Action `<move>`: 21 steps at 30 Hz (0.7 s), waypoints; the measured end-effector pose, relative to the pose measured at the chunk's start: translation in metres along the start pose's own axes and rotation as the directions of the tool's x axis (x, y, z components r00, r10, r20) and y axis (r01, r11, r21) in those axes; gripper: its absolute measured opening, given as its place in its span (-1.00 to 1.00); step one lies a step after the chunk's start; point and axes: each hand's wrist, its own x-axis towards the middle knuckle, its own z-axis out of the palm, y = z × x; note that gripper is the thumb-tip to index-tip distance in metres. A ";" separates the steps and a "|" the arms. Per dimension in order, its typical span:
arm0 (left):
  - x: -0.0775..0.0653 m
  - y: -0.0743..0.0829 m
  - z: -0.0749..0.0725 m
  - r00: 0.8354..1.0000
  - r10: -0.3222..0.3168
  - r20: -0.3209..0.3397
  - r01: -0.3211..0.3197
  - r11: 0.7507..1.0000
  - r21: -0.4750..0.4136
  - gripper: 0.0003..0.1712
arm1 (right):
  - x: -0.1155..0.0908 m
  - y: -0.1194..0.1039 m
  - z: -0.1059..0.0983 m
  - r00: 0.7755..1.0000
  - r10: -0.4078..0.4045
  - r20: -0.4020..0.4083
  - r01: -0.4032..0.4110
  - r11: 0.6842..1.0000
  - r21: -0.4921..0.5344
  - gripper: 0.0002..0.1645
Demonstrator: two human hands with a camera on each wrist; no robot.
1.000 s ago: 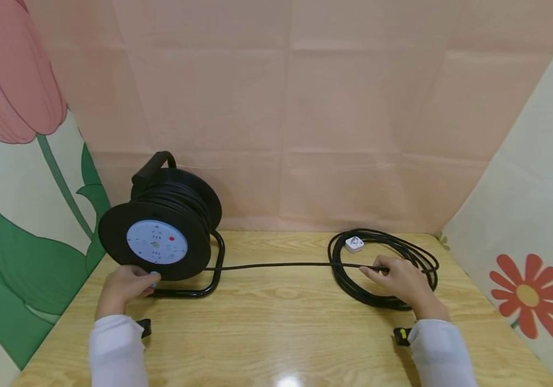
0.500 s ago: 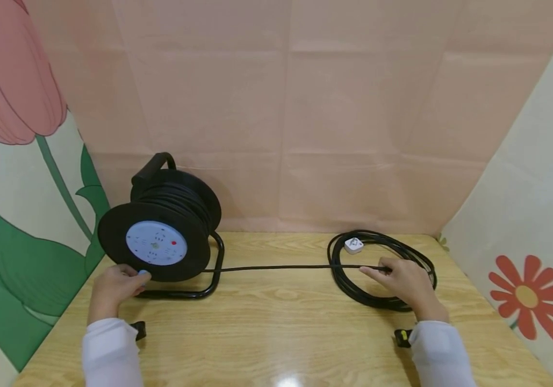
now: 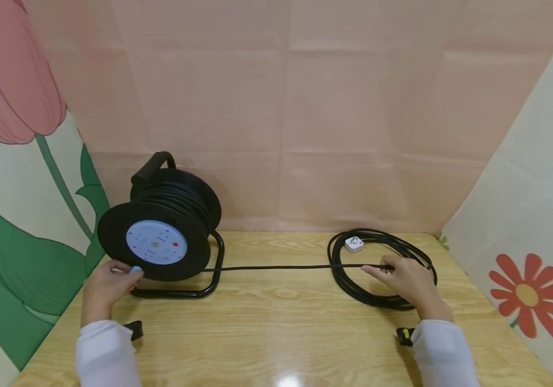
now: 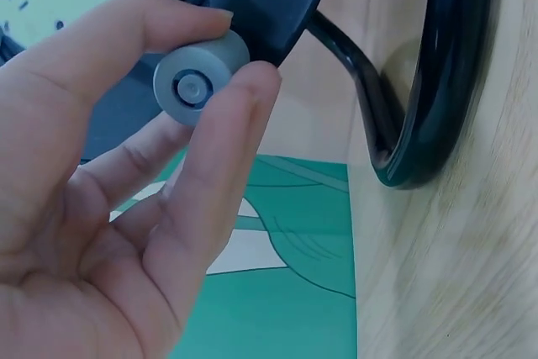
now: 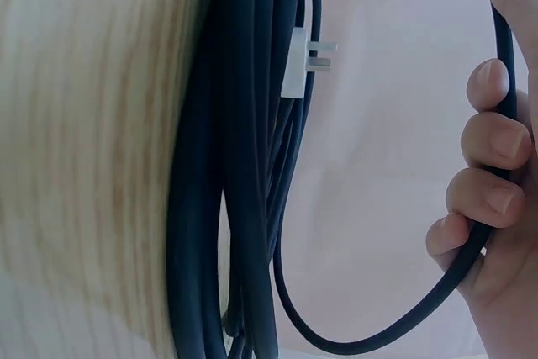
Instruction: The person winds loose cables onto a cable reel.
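Note:
On the left of the table stands a black cable reel [image 3: 112,231] with a pale socket panel [image 3: 157,242] on its face. My left hand [image 3: 107,287] pinches the reel's small grey crank knob [image 4: 192,81] between thumb and fingers, at the lower left of the disc. A black cable [image 3: 276,267] runs nearly straight from the reel to my right hand [image 3: 407,282], whose fingers curl round it above the table. Below that hand lies a loose cable coil [image 3: 353,290], with a white plug [image 3: 353,244] at its back. In the right wrist view the plug's pins show.
The reel rests on a black tube stand [image 3: 179,294] with a carrying handle [image 3: 148,169] on top. A pink backdrop [image 3: 281,118] rises behind the wooden table [image 3: 276,333]. Flower-printed panels flank both sides.
My left hand has moved left with the knob along the reel's lower edge, and the socket panel has turned slightly. The right hand stays almost in place, shifting a little rightward.

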 end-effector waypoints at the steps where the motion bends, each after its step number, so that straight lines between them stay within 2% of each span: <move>1: 0.000 0.000 0.000 1.000 -0.001 -0.007 0.001 1.000 -0.011 -0.50 | 0.000 0.000 0.000 1.000 -0.003 0.004 0.003 1.000 0.004 -0.48; 5: -0.002 -0.002 -0.001 0.999 -0.012 -0.041 0.008 0.996 -0.090 -0.49 | 0.001 -0.001 0.002 1.000 -0.010 0.004 0.010 1.000 0.006 -0.50; 10: -0.005 -0.003 -0.003 0.988 -0.087 -0.128 0.058 0.975 -0.214 -0.46 | -0.001 -0.002 -0.001 1.000 0.026 0.009 -0.026 1.000 -0.001 -0.51; 15: -0.006 0.000 -0.006 0.965 -0.189 -0.180 0.112 0.923 -0.368 -0.48 | -0.001 -0.003 -0.004 1.000 0.021 0.008 -0.021 1.000 0.008 -0.51; 19: -0.004 0.003 -0.009 0.954 -0.231 -0.191 0.123 0.883 -0.453 -0.54 | -0.001 -0.002 -0.004 1.000 0.012 0.000 -0.012 1.000 0.022 -0.52; 21: -0.005 0.004 -0.010 0.954 -0.238 -0.184 0.121 0.863 -0.490 -0.55 | -0.001 -0.001 -0.003 1.000 0.012 0.006 -0.012 1.000 0.029 -0.51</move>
